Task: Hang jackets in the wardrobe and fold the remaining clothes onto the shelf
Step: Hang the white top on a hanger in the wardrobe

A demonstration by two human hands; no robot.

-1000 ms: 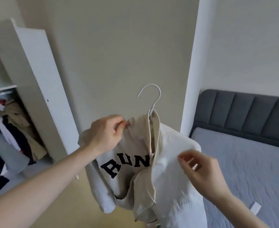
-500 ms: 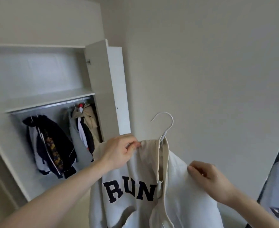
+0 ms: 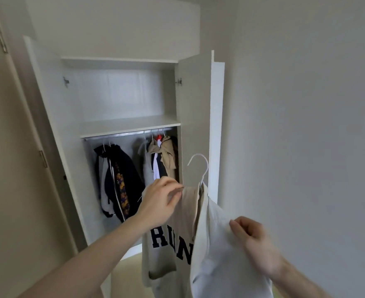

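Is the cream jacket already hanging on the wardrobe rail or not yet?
Not yet. The jacket is on its hanger, held up by both hands in front of the rail.

Large dark navy block letters reading "RUN" stand across the front of a cream fabric jacket (image 3: 168, 244) on a white wire hanger (image 3: 201, 168), near and right of centre. The lettering is cut off by the garment's fold. No other text is legible.

Soft matt cloth jacket (image 3: 216, 244), smooth white hanger (image 3: 202, 168), matt white wardrobe (image 3: 125, 125), metal rail (image 3: 121, 135).
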